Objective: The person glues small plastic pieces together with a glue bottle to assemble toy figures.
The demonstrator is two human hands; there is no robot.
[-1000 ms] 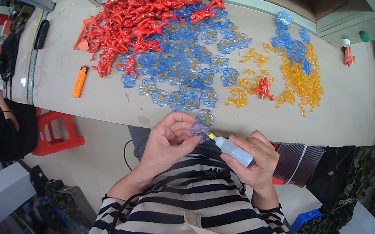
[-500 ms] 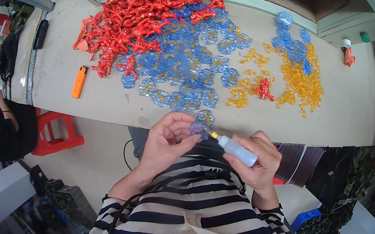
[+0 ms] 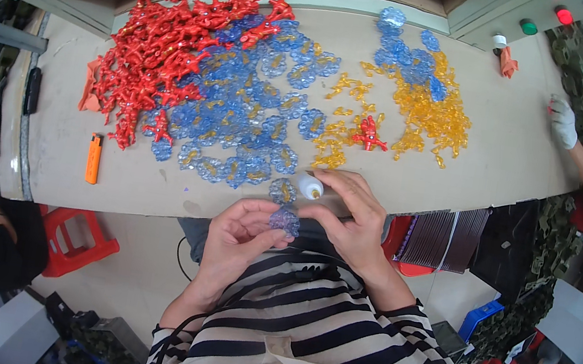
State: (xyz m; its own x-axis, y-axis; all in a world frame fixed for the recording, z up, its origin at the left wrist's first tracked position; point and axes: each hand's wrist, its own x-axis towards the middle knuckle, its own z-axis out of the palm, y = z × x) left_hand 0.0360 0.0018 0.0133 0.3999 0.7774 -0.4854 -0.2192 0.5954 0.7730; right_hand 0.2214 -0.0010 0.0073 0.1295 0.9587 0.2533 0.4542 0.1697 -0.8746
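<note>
Foreground: striped shirt [image 3: 274,293]. Ahead: left hand [image 3: 237,234], pinching a translucent blue-violet disc [image 3: 286,221] between thumb and fingers, near the front edge of the table [image 3: 160,195]. To its right: right hand [image 3: 352,211], thumb and forefinger spread about a white bottle [image 3: 310,184], seen nearly end-on; unclear whether gripped or let go. Just beyond the pinched disc: blue disc with amber centre [image 3: 282,191]. Farther: many blue discs [image 3: 223,110], with red figures [image 3: 149,45] heaped at left and amber pieces [image 3: 428,116] scattered at right.
</note>
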